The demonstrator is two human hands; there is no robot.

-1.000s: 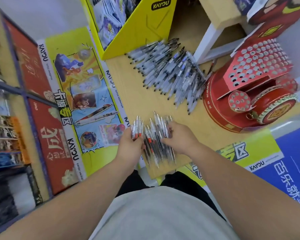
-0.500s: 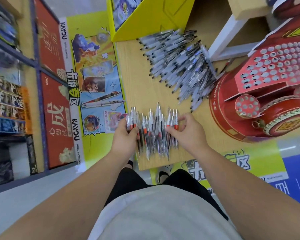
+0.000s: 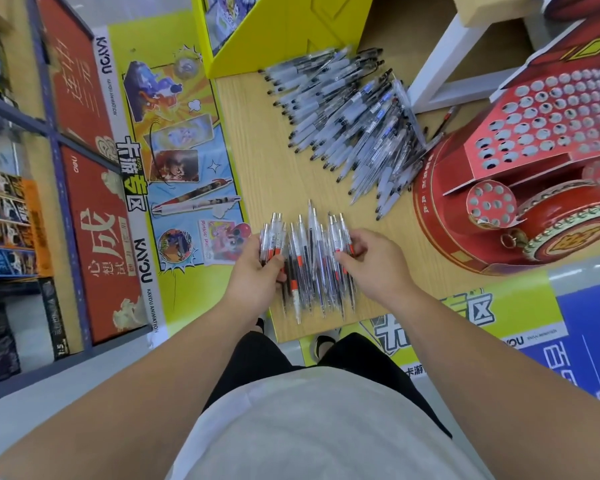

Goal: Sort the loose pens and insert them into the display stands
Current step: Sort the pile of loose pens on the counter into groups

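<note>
At the left edge of the wooden table, just beside the yellow poster, the left hand has its fingers curled round a small bundle of clear pens with red bands. That bundle sits close to the table's left edge, so a loosened grip would likely drop pens over the side to the floor.

Right of it, the near row of pens lies side by side on the table and reaches almost to the near edge. A pull toward the body could slide some off. The right hand curls its fingers over the right end of that row and seems to pinch a few pens against the thumb; how many I cannot tell. Squeezing the row from both ends may make the round barrels ride up over each other and scatter.

Farther off and to the right lies the big loose pile, just beside the red display stand. Any pens flicked that way could mix into it and undo the sorting. No pen appears to stand in the stand's holes yet.
</note>
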